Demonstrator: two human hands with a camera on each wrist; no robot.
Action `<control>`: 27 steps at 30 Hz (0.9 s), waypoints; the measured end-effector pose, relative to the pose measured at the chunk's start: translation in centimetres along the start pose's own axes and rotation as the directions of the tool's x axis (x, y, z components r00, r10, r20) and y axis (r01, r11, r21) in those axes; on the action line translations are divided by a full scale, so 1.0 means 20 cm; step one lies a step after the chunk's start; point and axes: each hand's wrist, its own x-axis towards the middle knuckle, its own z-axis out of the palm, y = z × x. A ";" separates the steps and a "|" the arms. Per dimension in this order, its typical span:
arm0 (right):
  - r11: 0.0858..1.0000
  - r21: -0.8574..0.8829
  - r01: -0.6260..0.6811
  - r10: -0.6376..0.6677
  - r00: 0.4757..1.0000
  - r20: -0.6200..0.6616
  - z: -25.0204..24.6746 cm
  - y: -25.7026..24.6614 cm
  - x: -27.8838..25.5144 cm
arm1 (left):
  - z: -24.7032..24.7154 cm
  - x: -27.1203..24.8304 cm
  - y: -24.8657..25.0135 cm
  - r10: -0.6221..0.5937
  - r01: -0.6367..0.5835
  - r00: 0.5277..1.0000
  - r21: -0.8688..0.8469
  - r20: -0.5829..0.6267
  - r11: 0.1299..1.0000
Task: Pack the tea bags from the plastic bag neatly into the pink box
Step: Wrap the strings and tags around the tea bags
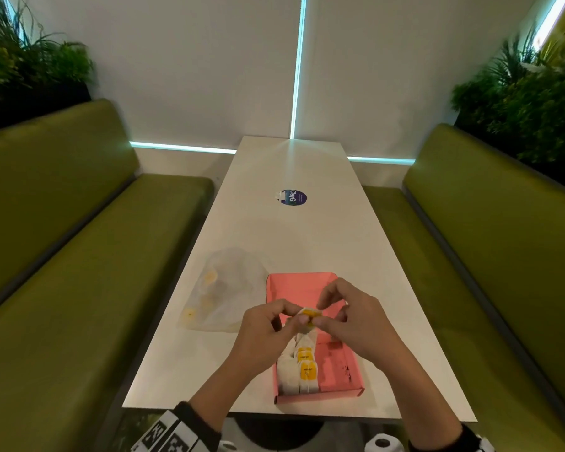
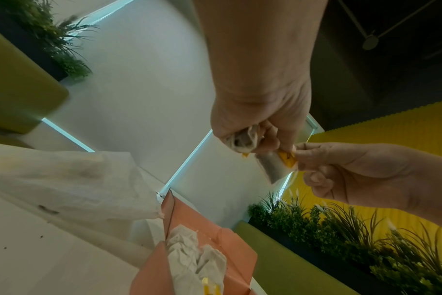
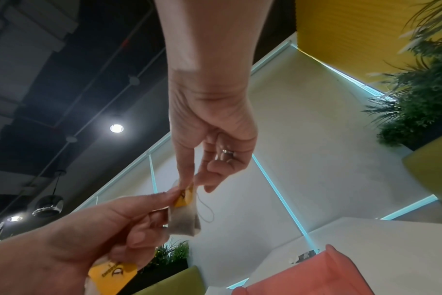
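The pink box [image 1: 299, 276] lies open on the white table [image 1: 307, 230] near its front edge. Several tea bags [image 1: 300, 370] with yellow tags stand in a row along the box's left side. Both hands hover over the box's middle. My left hand [image 1: 294, 316] pinches one tea bag [image 3: 183, 221] and keeps a second tea bag [image 2: 242, 139] tucked in its palm. My right hand [image 1: 320, 313] pinches the yellow tag [image 3: 185, 197] of the first tea bag between thumb and forefinger; its string hangs in a loop. The translucent plastic bag [image 1: 229, 288] lies left of the box, with tea bags inside.
A round blue sticker [image 1: 294, 197] sits mid-table beyond the box. Green padded benches [image 1: 79, 256] run along both long sides of the table, with plants [image 1: 529, 102] behind them. A white wall closes the table's far end.
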 end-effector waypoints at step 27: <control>0.970 0.173 -0.170 0.166 0.985 0.036 0.08 -0.01 -0.03 | 0.04 0.00 -0.02 0.464 -0.417 0.810 0.202 -0.360 0.886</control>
